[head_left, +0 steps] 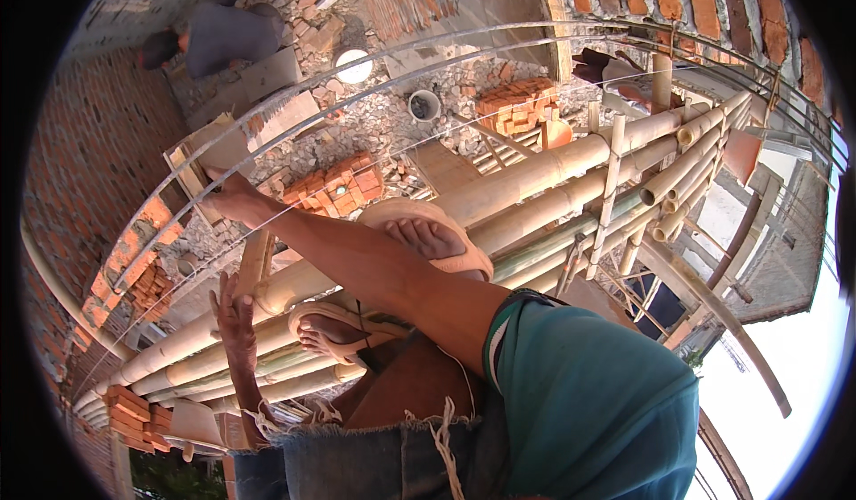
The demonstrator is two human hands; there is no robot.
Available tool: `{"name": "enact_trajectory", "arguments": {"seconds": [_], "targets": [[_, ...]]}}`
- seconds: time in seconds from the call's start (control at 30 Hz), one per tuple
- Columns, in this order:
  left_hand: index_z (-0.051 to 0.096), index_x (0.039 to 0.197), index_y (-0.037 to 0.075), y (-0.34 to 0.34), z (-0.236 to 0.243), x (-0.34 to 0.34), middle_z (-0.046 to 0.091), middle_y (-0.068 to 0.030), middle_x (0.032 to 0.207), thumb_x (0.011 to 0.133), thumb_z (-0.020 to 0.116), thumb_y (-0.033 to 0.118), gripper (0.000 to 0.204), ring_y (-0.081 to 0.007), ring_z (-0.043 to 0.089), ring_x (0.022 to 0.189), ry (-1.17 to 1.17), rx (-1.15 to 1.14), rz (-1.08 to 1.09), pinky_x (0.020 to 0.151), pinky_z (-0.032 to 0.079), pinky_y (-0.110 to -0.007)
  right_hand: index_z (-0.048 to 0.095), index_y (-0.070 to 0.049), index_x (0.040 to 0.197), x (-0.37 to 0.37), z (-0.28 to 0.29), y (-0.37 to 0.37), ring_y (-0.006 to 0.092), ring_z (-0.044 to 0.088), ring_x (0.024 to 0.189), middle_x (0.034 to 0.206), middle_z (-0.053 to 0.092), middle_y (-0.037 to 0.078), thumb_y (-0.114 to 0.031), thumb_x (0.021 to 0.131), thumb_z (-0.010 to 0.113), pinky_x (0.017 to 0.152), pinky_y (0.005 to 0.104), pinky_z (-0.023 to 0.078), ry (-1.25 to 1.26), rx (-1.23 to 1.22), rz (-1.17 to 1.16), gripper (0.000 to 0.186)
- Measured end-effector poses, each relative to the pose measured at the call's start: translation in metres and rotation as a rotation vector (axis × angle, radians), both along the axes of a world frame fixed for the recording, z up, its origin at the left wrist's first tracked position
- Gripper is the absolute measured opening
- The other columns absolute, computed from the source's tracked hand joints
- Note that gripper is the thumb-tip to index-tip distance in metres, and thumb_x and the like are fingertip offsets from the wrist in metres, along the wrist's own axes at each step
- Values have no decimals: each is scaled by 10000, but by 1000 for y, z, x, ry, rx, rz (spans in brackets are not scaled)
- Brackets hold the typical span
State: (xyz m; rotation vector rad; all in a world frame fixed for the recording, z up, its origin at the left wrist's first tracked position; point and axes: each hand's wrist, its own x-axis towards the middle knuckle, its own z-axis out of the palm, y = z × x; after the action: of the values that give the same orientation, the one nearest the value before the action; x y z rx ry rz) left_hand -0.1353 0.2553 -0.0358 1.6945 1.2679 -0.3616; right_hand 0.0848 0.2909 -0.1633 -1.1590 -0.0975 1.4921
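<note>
Wooden batten sits beside curved metal rods, next to the right hand — whether its grip has closed on anything is unclear. Left hand is released, fingers spread — near a wooden post above bamboo poles.

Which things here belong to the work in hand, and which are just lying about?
Apparently in use: boards at the right hand; post near the left hand; bamboo poles underfoot.
Apparently lying about: brick stacks; rubble; open bucket.
</note>
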Motion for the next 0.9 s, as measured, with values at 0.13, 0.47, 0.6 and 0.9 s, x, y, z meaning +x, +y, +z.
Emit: {"name": "enact_trajectory", "arguments": {"seconds": [0.13, 0.47, 0.6, 0.9], "targets": [[512, 1440, 88, 0, 3, 1, 356, -123, 1605, 1016, 566, 391, 523, -357, 105, 1533, 25, -5, -4, 1231, -22, -482, 389, 50, 1496, 7, 10, -4, 251, 520, 1282, 1430, 534, 192, -79, 852, 739, 1077, 347, 419, -1, -15, 12, 744], [503, 1444, 83, 0, 5, 3, 347, -128, 1610, 1014, 561, 409, 543, -371, 118, 1528, -6, -10, -12, 1226, 3, -506, 484, 26, 1433, 7, 10, -3, 225, 567, 1191, 1314, 612, 168, -58, 849, 711, 1031, 346, 444, 33, 42, -51, 633], [507, 1444, 83, 1, 2, 0, 360, -139, 1601, 1005, 574, 420, 558, -370, 127, 1527, 15, 5, -23, 1229, 0, -500, 523, 14, 1401, 7, 8, -5, 202, 572, 1134, 1270, 633, 138, -104, 881, 704, 972, 325, 457, 57, 45, -37, 563], [538, 1413, 41, -4, 11, 10, 363, -215, 1579, 975, 640, 417, 586, -377, 94, 1528, -6, -4, 65, 1234, 22, -490, 582, -109, 1387, 6, 3, -6, 140, 557, 927, 1037, 646, 22, -216, 962, 663, 757, 338, 499, 46, 11, 73, 445]]}}
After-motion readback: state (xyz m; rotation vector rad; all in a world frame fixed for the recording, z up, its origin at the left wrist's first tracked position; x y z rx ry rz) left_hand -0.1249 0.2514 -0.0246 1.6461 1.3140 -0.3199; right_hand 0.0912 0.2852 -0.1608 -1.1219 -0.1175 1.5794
